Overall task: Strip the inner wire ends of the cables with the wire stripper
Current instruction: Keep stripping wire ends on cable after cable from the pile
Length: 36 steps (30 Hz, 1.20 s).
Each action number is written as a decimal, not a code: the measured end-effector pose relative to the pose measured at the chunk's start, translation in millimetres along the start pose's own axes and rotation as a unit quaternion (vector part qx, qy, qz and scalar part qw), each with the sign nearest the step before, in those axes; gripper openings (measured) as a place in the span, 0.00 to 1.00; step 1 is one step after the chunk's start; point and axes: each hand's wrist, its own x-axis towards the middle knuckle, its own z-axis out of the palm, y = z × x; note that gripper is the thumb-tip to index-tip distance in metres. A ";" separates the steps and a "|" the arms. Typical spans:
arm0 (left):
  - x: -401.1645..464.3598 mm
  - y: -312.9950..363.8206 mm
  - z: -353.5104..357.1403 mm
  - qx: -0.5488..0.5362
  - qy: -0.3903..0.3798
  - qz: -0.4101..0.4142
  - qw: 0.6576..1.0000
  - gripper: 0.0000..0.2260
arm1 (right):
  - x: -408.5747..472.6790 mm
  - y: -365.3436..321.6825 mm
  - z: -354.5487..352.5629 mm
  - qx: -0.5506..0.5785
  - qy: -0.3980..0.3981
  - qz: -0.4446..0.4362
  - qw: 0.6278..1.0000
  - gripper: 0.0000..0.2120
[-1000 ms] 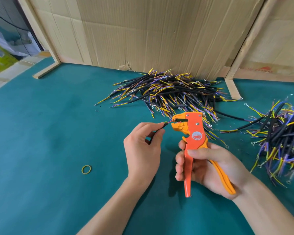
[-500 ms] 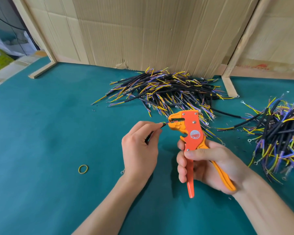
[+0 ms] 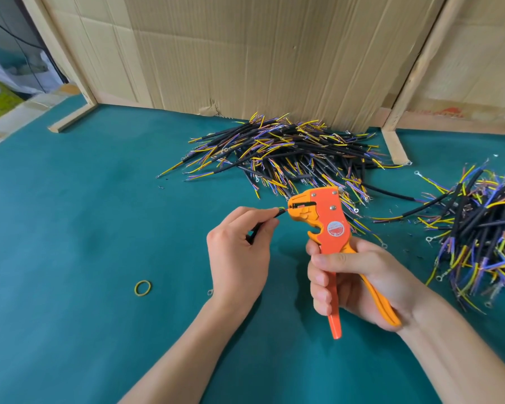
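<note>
Two hands work over the teal tabletop (image 3: pixel 70 228) in front of us. Our left hand (image 3: pixel 238 258), near the centre of the view, pinches a short black cable (image 3: pixel 258 228) between thumb and fingertips, its other fingers curled in; the cable's tip points toward 3 o'clock and meets the nose of the wire stripper (image 3: pixel 321 217), where a thin coloured inner wire sits at the mouth of the tool. Whether the mouth has already bitten down on the wire we cannot tell. Our right hand (image 3: pixel 359 284), at about 4 o'clock from centre, grips the stripper's two handles, the fingers wrapped around the orange-red one and the yellow-orange one lying against the palm, with the thumb across the front. The tool stands nearly upright, head at 12 o'clock and handles trailing toward 6 o'clock, with a round label on its orange body. Beyond the tool, toward 12 o'clock, a pile of black cables (image 3: pixel 289 153) with yellow, purple and blue inner wires lies against a cardboard wall (image 3: pixel 260 53). A second heap of cables (image 3: pixel 478 225), several ending in small ring terminals, spreads out at 3 o'clock by the right edge of the view. At 8 o'clock from the left hand, well apart from it, a yellow rubber band (image 3: pixel 143 288) lies flat on the tabletop. Pale wooden strips (image 3: pixel 395 144) frame the cardboard at either side.
</note>
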 end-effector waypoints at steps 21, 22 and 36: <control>-0.2 -1.0 1.5 -0.102 -0.032 -0.109 0.988 0.08 | 1.8 2.4 2.2 -0.023 0.042 -0.041 0.998 0.11; -0.3 -1.5 1.5 -0.109 -0.040 -0.119 0.986 0.08 | 1.0 2.6 1.3 -0.017 0.028 -0.040 0.999 0.12; 27.4 80.5 32.9 -0.065 -0.138 -0.055 0.987 0.07 | 1.2 -2.5 -13.9 0.127 0.064 -0.077 0.987 0.16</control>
